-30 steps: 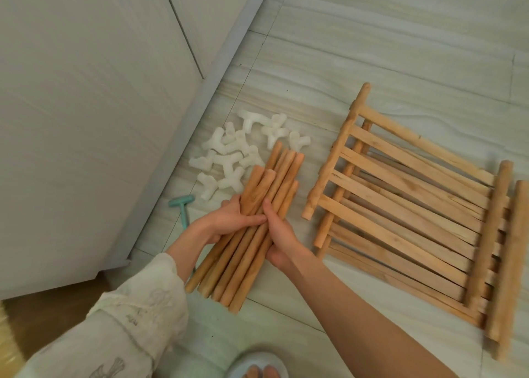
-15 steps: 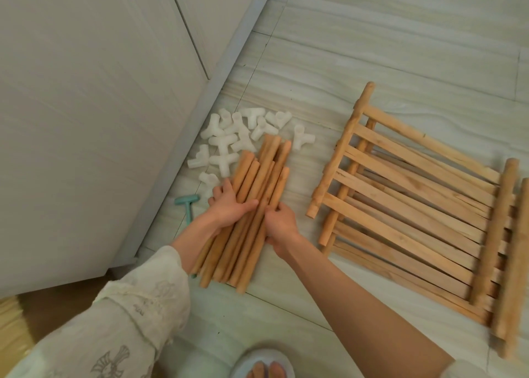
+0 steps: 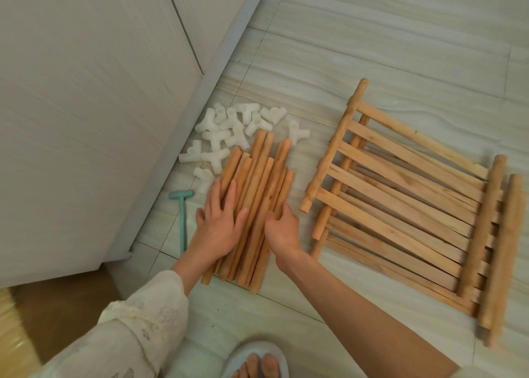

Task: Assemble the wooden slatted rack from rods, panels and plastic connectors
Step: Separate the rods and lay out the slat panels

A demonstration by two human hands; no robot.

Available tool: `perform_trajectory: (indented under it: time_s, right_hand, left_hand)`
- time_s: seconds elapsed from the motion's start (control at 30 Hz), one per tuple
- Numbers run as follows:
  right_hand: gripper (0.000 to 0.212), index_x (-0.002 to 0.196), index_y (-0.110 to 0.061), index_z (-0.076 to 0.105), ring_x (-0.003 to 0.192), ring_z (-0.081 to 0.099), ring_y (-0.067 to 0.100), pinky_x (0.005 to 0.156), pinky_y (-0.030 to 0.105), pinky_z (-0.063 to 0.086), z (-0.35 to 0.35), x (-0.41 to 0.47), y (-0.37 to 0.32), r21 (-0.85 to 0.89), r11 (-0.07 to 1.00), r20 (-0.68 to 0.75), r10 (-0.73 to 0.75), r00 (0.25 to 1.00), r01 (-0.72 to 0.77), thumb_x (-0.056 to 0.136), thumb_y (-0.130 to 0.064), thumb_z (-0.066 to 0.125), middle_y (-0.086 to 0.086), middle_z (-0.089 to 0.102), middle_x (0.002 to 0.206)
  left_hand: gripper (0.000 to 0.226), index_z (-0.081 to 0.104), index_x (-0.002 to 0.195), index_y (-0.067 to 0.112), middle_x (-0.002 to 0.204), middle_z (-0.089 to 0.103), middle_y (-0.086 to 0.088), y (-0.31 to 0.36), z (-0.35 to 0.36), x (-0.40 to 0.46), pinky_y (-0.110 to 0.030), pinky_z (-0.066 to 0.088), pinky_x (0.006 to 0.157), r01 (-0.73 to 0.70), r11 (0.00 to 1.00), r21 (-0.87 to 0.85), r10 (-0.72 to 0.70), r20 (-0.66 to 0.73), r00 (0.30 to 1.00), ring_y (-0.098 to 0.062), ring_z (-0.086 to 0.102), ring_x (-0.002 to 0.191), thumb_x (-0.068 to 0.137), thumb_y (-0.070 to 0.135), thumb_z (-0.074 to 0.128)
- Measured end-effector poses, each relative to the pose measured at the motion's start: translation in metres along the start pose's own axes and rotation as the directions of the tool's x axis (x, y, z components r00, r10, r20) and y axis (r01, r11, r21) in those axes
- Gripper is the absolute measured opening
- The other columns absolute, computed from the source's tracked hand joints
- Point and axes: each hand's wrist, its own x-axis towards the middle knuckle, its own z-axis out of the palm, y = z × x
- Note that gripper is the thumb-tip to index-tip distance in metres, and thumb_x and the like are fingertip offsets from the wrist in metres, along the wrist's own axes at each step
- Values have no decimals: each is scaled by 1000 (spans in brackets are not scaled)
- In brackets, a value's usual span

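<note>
Rods (image 3: 257,206), connectors (image 3: 229,137), panels (image 3: 400,206) on floor (image 3: 372,48)

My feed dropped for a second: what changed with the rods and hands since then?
The bundle of rods, gripped by both hands off the floor earlier, now lies spread on the tiles. The left hand has let go and presses flat on top; the right hand curls against the right edge. The connectors, slatted panels and green tool stayed put.
</note>
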Motion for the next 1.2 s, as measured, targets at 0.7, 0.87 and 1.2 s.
perform_trajectory:
  time_s: [0.7,0.87,1.2]
  right_hand:
    - [35,131,-13,51,120,50,22,96,27,37,-158,-48,3,-654,698,236,-178,955,292,100,-26,40,5,54,132]
    - [62,150,-22,12,142,18,26,111,42,30,-250,-49,69,-891,431,72,-184,980,146,98,-34,44,5,9,158]
    - [103,142,-17,29,128,44,42,87,65,43,-285,15,128,-976,213,-24,-345,938,53,59,-44,84,17,42,144]
  left_hand:
    - [57,13,150,18,156,11,-9,106,-1,-13,-37,13,115,-274,956,-107,271,-49,961,-23,11,144,99,41,27]
    - [67,-2,151,22,157,7,-4,179,17,-22,-30,17,111,63,814,-577,-15,89,996,-19,13,142,100,19,40]
    - [55,11,151,25,143,43,-9,206,28,47,-39,36,102,53,942,-332,-44,35,998,-31,43,127,101,12,30]
